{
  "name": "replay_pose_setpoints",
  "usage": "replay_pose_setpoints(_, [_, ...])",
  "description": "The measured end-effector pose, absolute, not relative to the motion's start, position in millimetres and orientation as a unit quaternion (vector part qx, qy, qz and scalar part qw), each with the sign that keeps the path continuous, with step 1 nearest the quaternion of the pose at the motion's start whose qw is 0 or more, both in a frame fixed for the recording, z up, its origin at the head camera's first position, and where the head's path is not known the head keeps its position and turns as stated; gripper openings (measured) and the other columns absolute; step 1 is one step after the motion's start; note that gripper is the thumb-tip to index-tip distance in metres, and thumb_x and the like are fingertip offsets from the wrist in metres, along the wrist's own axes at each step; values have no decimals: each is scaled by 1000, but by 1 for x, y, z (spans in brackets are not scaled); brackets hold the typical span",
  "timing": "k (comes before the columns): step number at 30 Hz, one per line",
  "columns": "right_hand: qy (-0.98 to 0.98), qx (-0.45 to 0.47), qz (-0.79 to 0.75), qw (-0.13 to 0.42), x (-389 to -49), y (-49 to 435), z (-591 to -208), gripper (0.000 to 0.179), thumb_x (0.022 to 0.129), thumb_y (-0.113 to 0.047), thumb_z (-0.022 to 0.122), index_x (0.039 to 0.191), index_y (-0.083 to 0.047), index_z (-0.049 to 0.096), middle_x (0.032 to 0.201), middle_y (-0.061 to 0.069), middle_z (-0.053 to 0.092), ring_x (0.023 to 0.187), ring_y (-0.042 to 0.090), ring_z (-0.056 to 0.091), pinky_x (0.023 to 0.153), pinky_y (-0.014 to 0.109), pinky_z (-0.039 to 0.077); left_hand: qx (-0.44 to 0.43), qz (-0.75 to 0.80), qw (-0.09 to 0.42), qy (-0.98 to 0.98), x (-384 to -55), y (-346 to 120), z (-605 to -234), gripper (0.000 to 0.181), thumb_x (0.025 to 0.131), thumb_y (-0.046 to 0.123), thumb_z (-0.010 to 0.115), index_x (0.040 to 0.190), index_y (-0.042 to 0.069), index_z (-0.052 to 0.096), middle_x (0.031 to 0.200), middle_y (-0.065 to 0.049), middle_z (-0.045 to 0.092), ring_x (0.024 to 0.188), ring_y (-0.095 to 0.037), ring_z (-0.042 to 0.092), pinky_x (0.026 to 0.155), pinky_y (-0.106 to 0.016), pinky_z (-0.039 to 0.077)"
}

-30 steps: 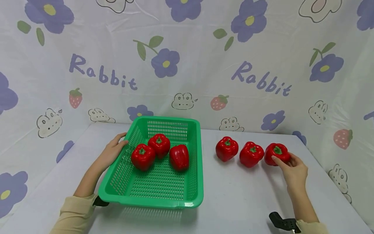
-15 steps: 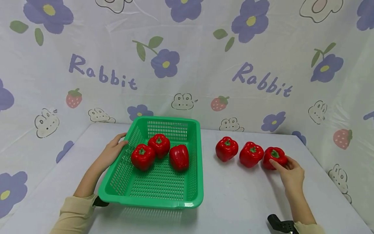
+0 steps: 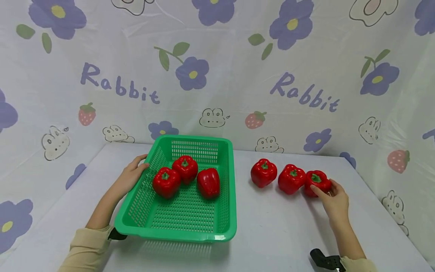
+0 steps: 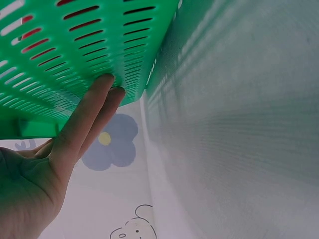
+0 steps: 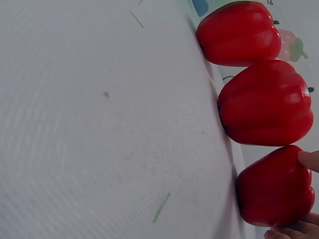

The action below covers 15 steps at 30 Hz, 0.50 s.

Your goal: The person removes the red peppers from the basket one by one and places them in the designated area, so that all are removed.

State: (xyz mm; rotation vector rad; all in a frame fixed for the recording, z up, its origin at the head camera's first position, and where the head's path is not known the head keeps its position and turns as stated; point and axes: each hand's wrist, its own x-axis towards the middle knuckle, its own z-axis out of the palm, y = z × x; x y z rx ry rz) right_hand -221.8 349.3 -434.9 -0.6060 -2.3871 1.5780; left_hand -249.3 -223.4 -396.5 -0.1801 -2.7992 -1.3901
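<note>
My left hand (image 3: 130, 177) holds the left rim of a green plastic basket (image 3: 176, 237). In the left wrist view, two extended fingers (image 4: 82, 117) lie against the outside of its slotted wall. Inside the basket are three red bell peppers, among them one lying on its side (image 3: 208, 183). My right hand (image 3: 334, 202) grips a red bell pepper (image 3: 316, 183) at the right end of a row of three, thumb in front and fingers at its right side. This pepper touches the middle pepper (image 3: 291, 179); the left one (image 3: 263, 173) stands slightly apart. All three stand stem up.
A white table (image 3: 272, 230) carries everything. Behind it hangs a white cloth (image 3: 231, 75) printed with flowers, rabbits and strawberries. A black wrist strap (image 3: 327, 260) shows at the right wrist.
My right hand has moved left with its bell pepper, bringing it against the middle one, which has shifted very slightly. The left hand and the basket have stayed in place.
</note>
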Motion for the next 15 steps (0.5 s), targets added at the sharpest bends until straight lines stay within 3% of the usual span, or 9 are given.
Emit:
replay_pose_setpoints(8, [-812, -219, 526, 127, -220, 347, -427, 88, 94, -43, 59, 157, -6, 9, 164, 16, 12, 151, 37, 12, 116, 54, 24, -58, -446, 4, -893, -250, -221, -396, 57, 105, 34, 35, 153, 5, 26, 142, -29, 45, 114, -36, 57, 93, -48, 47])
replay_pose_setpoints(15, [-813, -208, 522, 154, -220, 336, -412, 87, 94, -43, 59, 158, -9, 9, 164, 15, 12, 151, 37, 13, 114, 54, 27, -60, -449, 4, -892, -249, -221, -395, 57, 105, 34, 35, 153, 4, 25, 141, -30, 46, 111, -35, 58, 90, -44, 48])
